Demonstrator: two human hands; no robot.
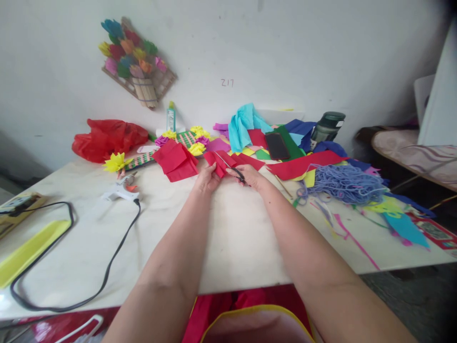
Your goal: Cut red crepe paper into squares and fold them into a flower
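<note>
My left hand (208, 179) is closed, pinching the lower edge of a small red crepe paper piece (211, 158) just above the table. In my right hand (252, 176) are scissors (238, 175) with dark handles. Their thin blade points up and left across the red paper; whether the blades are apart is too small to tell. Left of my hands lies a folded red paper stack (174, 160). A long red strip (307, 164) stretches out on the right, and more red paper lies just behind my right hand.
A white glue gun (123, 190) and its black cord (110, 267) lie on the left. Behind are paper flowers (197, 148), a glue bottle (171, 118) and a phone (277, 146). Blue yarn (348, 185) and a dark bottle (328, 127) are on the right.
</note>
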